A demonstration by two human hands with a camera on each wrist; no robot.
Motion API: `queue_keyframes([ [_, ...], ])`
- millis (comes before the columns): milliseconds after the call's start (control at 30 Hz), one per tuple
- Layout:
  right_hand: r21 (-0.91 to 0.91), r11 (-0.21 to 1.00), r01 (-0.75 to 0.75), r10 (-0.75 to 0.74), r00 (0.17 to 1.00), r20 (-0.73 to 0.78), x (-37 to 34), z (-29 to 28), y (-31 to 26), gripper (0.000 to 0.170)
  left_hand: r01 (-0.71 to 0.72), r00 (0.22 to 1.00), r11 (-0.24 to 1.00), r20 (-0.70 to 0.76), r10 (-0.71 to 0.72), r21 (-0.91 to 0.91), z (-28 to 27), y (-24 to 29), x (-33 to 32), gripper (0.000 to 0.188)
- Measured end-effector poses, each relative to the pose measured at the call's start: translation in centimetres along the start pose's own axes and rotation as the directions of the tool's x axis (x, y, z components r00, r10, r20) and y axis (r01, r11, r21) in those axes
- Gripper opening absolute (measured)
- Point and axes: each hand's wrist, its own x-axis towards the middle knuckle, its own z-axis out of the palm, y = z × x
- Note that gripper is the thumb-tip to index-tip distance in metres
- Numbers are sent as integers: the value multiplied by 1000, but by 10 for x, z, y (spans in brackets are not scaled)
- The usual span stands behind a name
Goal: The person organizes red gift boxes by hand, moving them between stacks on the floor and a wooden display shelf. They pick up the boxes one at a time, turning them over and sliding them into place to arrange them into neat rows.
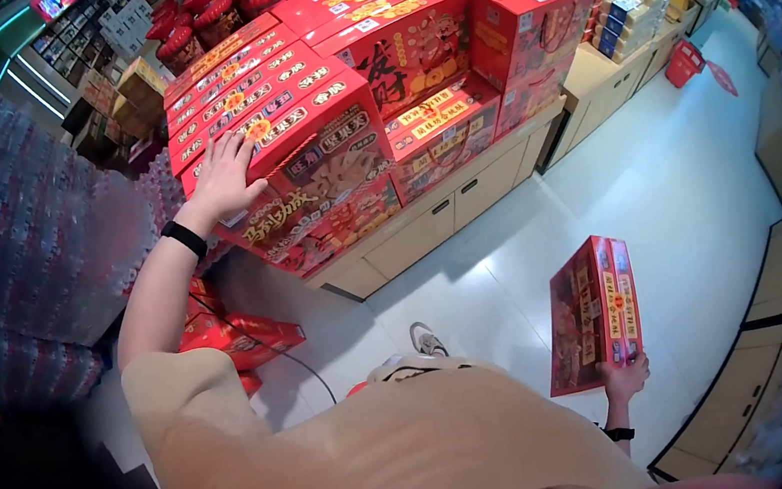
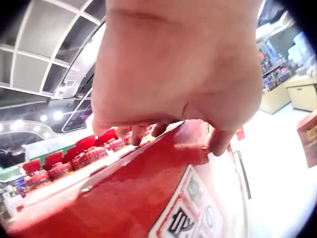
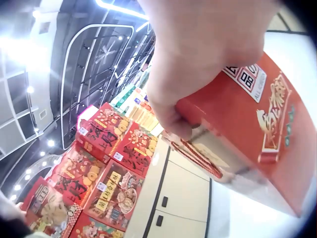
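Note:
My left hand (image 1: pixel 224 176) rests on the top front corner of a red gift box (image 1: pixel 329 168) in the stack, fingers spread over its top. In the left wrist view the thumb lies at the box's edge, near a white printed label (image 2: pixel 185 208). Lower right in the head view, my right hand (image 1: pixel 626 374) grips the end of another red gift box (image 1: pixel 578 313) with gold lettering, held out over the floor. The right wrist view shows fingers wrapped on its end and a red rope handle (image 3: pixel 200 157) along one side.
The stack stands on a pale cabinet (image 1: pixel 420 238), with a recess at its front where a lower gift box (image 1: pixel 437 114) shows. Wrapped bottle packs (image 1: pixel 35 227) rise at left. Red bags (image 1: pixel 249 342) and a black cable (image 1: pixel 297 360) are on the floor. A red basket (image 1: pixel 684 62) stands farther back.

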Motion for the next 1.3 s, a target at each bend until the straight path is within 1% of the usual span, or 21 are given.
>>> queue_keyframes([
  [33, 66, 998, -9, 9, 1000, 2, 7, -11, -21, 82, 96, 990, 992, 115, -86, -82, -21, 13, -2, 80],
  [67, 154, 988, 13, -17, 1000, 23, 17, -20, -41, 81, 148, 985, 988, 97, -143, -52, -21, 20, -6, 80],
  [167, 360, 931, 61, -99, 991, 88, 44, -31, -76, 86, 210, 969, 977, -125, -213, -32, -7, 45, -29, 71],
  [233, 477, 856, 202, -251, 967, 41, 64, -43, -105, 96, 244, 923, 969, -297, -243, -35, 15, 56, -40, 67],
  [267, 531, 806, 262, -317, 948, 13, 73, -52, -125, 101, 259, 896, 964, -359, -261, -54, 27, 59, -43, 67],
  [333, 717, 613, 334, -464, 885, -15, 91, -83, -179, 107, 297, 845, 955, -464, -266, -7, 42, 65, -46, 70],
  [400, 666, 500, 553, -660, 742, -120, 125, -112, -218, 101, 307, 830, 951, -496, -254, 25, 53, 75, -45, 76],
  [467, 647, 364, 670, -796, 584, -157, 154, -149, -271, 90, 304, 816, 953, -520, -252, 16, 73, 72, -44, 78],
  [533, 640, 325, 697, -850, 512, -126, 177, -179, -323, 85, 263, 786, 959, -553, -275, -103, 70, 74, -39, 84],
  [567, 700, 259, 666, -868, 478, -133, 187, -184, -346, 86, 261, 767, 953, -566, -301, -153, 70, 74, -43, 87],
  [667, 790, 155, 594, -928, 361, -89, 212, -200, -418, 88, 325, 813, 945, -500, -300, -39, 80, 67, -51, 92],
  [767, 783, 145, 605, -950, 306, -61, 248, -195, -448, 95, 379, 805, 925, -488, -337, -13, 77, 72, -53, 100],
  [800, 762, 141, 632, -963, 265, -42, 257, -200, -463, 96, 396, 803, 918, -482, -350, -8, 76, 72, -53, 100],
  [900, 763, 4, 646, -995, 80, -62, 285, -201, -497, 96, 504, 760, 863, -453, -466, -41, 73, 74, -62, 94],
  [933, 771, -33, 636, -997, 33, -69, 291, -200, -505, 96, 532, 747, 846, -445, -494, -47, 73, 74, -67, 93],
  [967, 772, -36, 635, -996, 43, -81, 298, -198, -508, 99, 560, 731, 826, -433, -527, -60, 72, 75, -71, 91],
  [1067, 693, -118, 711, -992, -117, -49, 335, -192, -529, 105, 632, 705, 773, -373, -603, -54, 65, 81, -70, 89],
  [1100, 746, -127, 654, -992, -83, -96, 342, -182, -532, 101, 651, 699, 758, -353, -622, -45, 62, 85, -70, 88],
  [1200, 528, -288, 799, -952, -300, -66, 358, -192, -556, 89, 679, 681, 734, -343, -647, -36, 61, 88, -70, 89],
  [1233, 517, -330, 790, -937, -342, -75, 354, -198, -562, 81, 680, 686, 732, -325, -651, -32, 57, 90, -70, 88],
  [1300, 420, -451, 787, -882, -465, -77, 357, -194, -577, 78, 671, 673, 736, -341, -657, -94, 50, 96, -66, 86],
])
